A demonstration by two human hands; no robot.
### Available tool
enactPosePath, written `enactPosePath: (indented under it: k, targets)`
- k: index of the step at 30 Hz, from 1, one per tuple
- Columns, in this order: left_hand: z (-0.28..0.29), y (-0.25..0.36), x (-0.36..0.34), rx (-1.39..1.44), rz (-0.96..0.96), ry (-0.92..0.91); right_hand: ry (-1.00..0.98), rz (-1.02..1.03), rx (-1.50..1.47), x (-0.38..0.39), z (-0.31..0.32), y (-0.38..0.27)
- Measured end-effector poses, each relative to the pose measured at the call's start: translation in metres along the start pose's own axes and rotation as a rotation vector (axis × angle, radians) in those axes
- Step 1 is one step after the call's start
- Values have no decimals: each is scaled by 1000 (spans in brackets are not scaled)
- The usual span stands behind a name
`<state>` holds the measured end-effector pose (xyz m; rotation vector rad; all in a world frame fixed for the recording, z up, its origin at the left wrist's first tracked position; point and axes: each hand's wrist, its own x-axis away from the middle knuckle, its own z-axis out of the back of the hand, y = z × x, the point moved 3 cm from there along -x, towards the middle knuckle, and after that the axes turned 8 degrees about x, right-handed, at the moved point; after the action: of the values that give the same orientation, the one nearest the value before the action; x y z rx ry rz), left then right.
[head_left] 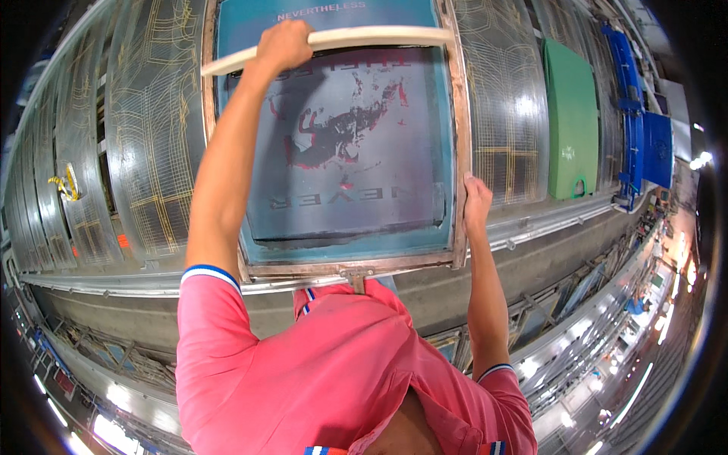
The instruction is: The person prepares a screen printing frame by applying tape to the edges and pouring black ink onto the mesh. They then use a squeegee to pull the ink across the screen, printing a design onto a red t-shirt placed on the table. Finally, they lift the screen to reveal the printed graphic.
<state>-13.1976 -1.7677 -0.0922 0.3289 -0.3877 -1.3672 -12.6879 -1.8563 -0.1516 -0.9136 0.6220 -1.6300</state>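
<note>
Before me lies a screen printing frame (459, 129) with brown wooden sides and a teal-edged mesh (349, 189). Dark lettering and a figure-like design with red traces show on the mesh. My left hand (284, 47) grips the pale wooden handle of a squeegee (379, 36), left of its middle. The squeegee spans the frame crosswise near the far end, a dark line along its lower edge. My right hand (476, 201) is closed on the frame's right side, near the front corner; its fingertips are partly hidden. A metal bracket (356, 274) sits at the frame's near edge.
A long grey printing table (504, 98) with yellow lines runs left and right. On it rest a green board (570, 121) and a yellow ring-shaped item (67, 182). A blue rack-like fixture (628, 114) stands far right. A metal rail (531, 233) edges the table; behind me is an aisle.
</note>
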Motion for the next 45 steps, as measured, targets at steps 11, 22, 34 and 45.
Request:
enactPosePath:
  k: [11, 22, 34, 45]
  targets:
    - [-47, 36, 134, 159, -106, 221, 31, -41, 78, 1, 2, -28]
    - [-141, 142, 416, 100, -54, 304, -1, -47, -22, -10, -2, -23]
    - [-100, 110, 441, 149, -105, 267, 32, 188, -47, 24, -11, -38]
    - [42, -96, 555, -3, 91, 338, -19, 471, 136, 173, -235, -164]
